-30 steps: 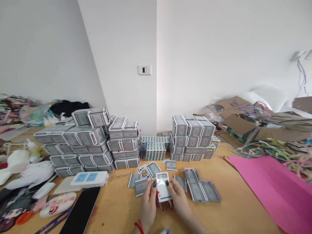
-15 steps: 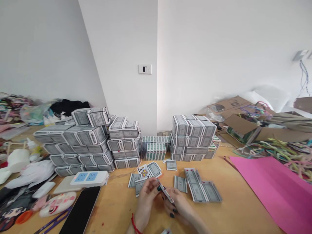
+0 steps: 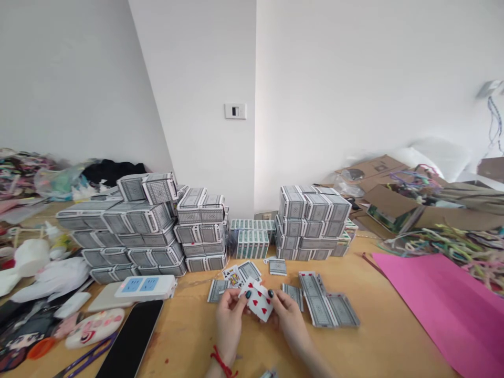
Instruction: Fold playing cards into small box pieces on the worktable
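A playing card with red hearts (image 3: 260, 303) faces me, held up over the table between both hands. My left hand (image 3: 231, 313) pinches its left side with the thumb in front; my right hand (image 3: 289, 315) grips its right edge the same way. Whether more cards lie behind it I cannot tell. Just beyond are loose cards, with a king of clubs (image 3: 233, 278) face up and a patterned card back (image 3: 250, 271) beside it. To the right of my right hand lies a joined piece of folded cards (image 3: 321, 304), next to a single folded card (image 3: 292, 296).
Stacked blocks of folded cards stand at the left (image 3: 137, 218), centre-left (image 3: 200, 231) and right (image 3: 314, 220), with green-edged card packs (image 3: 252, 244) between. A phone (image 3: 132, 338), scissors (image 3: 88, 354) and a power strip (image 3: 147, 286) lie left; a pink sheet (image 3: 437, 310) lies right.
The held card has turned from edge-on to show its hearts face. My right hand has shifted up and to its right edge, and both thumbs now rest on the front.
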Motion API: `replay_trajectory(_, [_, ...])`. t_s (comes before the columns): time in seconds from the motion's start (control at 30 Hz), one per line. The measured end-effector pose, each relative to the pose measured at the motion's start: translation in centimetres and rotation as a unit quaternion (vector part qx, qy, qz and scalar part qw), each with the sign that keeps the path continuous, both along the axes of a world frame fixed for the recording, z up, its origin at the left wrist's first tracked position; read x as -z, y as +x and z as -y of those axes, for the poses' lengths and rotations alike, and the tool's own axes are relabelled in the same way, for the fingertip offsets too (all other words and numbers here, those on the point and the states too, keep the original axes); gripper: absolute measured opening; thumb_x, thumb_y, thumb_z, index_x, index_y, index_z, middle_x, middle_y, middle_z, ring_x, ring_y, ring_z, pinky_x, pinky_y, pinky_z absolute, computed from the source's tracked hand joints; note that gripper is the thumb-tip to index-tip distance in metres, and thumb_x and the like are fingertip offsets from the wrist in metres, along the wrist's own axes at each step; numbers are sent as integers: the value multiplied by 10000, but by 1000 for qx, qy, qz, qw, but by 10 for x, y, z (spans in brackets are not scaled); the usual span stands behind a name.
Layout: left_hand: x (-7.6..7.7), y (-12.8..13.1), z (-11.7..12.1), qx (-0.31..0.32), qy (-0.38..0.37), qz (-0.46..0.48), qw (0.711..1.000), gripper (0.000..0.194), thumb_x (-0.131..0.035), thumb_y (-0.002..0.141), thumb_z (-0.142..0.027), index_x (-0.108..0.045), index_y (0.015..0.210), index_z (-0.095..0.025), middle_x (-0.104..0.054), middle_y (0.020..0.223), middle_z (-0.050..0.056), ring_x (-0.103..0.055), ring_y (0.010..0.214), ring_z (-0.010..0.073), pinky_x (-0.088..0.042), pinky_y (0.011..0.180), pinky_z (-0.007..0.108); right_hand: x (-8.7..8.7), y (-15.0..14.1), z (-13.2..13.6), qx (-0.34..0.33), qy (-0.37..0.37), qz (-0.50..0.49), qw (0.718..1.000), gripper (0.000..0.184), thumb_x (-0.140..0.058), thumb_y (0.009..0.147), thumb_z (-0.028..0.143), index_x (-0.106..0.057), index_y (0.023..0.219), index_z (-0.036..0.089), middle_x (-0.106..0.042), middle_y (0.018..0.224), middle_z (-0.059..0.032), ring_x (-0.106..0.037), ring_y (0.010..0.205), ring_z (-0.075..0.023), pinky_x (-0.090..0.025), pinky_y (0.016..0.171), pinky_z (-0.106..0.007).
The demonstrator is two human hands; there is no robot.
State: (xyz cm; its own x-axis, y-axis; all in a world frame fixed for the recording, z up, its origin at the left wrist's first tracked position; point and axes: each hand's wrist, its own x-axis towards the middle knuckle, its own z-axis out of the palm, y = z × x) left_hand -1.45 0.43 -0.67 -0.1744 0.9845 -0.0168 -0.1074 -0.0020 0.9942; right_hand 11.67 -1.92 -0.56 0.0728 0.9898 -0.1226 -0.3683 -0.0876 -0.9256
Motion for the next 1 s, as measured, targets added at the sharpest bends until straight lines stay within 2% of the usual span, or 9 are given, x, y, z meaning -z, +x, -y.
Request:
replay_trajectory(0.1, [0,0,1,34,12,-32,999,267,-633,592,-408,-570,661,-158,-594,556,-8,-546,498,142,-452,497,246,4,3,-2,21,13,64,998,335,-622,625,481,-567,660,153,-537,531,25,-452,440,-92,-341,398,-188])
replay_trajectory(0.23, [-1,0,1,33,7,-50,998,259,-622,598,-406,-614,658,-154,-604,550,1,-539,495,141,-456,506,248,3,4,-1,3,1,76,997,343,-614,630,485,-579,675,147,-547,508,23,-436,415,-89,-317,380,-186])
replay_trajectory(0.43, [0,-1,0,41,-6,-56,998,249,-626,591,-382,-649,676,-150,-640,583,18,-536,479,139,-456,498,249,-3,6,1,-59,30,61,996,390,-595,647,494,-587,836,153,-618,605,-11,-543,531,-147,-392,483,-226])
replay_trajectory(0.57, [0,0,2,69,1,-58,996,230,-632,602,-362,-657,686,-150,-646,580,20,-541,483,142,-449,488,241,-3,5,1,-35,33,111,993,388,-568,655,523,-596,738,145,-621,628,-23,-547,561,-152,-395,521,-236])
replay_trajectory(0.73, [-3,1,5,83,8,-63,995,230,-640,601,-363,-663,690,-152,-662,609,38,-572,517,166,-454,474,246,-3,4,1,-34,15,85,996,392,-591,638,520,-552,783,158,-574,521,16,-488,435,-113,-327,423,-203])
replay_trajectory(0.8, [-5,2,6,85,10,-65,994,224,-631,615,-355,-663,712,-155,-677,668,51,-598,588,184,-474,533,262,-3,5,2,-35,23,74,996,367,-613,626,500,-544,722,153,-578,535,4,-516,479,-127,-356,455,-214])
replay_trajectory(0.9, [-6,4,8,88,16,-60,994,245,-594,660,-347,-649,807,-158,-680,809,70,-613,735,207,-484,657,291,-2,6,1,-26,25,49,998,347,-633,623,466,-543,731,150,-578,554,1,-532,513,-135,-381,487,-224])
replay_trajectory(1.0, [-5,6,10,98,20,-64,993,254,-572,679,-363,-631,805,-150,-676,795,72,-611,734,212,-483,658,299,0,6,1,-8,18,21,1000,338,-631,630,457,-532,746,155,-563,541,16,-508,480,-118,-364,458,-210])
